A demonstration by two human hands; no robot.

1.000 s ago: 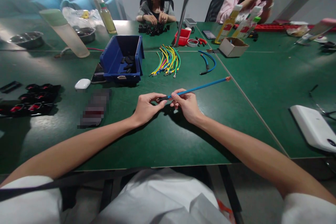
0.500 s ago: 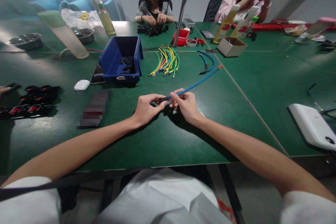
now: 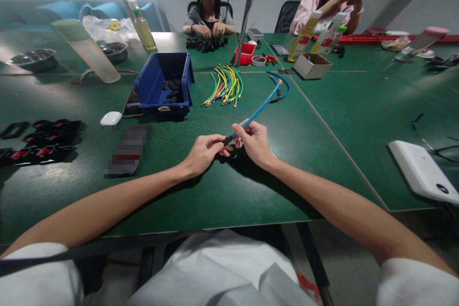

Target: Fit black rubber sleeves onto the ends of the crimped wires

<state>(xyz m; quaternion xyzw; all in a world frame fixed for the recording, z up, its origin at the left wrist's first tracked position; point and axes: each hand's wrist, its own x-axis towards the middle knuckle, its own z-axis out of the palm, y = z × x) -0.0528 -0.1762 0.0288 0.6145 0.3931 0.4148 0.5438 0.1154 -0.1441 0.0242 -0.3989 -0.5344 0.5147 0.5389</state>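
A blue cable (image 3: 261,108) runs up and to the right from my hands, with a bare copper-coloured tip at its far end and a black sleeve (image 3: 228,140) at its near end. My left hand (image 3: 205,154) pinches the black sleeve between thumb and fingers. Just right of it, my right hand (image 3: 254,141) holds the blue cable close to the sleeve. Beyond the cable's tip, shorter blue cables (image 3: 288,87) lie on the green table (image 3: 172,201). Yellow and green wires (image 3: 225,85) lie in a bunch behind my hands.
A blue bin (image 3: 165,109) with black pieces stands left of the wires. Nearer are a white case (image 3: 111,118) and a blurred dark object (image 3: 128,150). Black parts (image 3: 50,138) lie far left, a white device (image 3: 421,169) right. Two people sit across the table.
The blue cable has tilted more upright, its far tip swinging left. My left hand has moved slightly down and still grips the black sleeve. A hand at the far left edge has gone from view.
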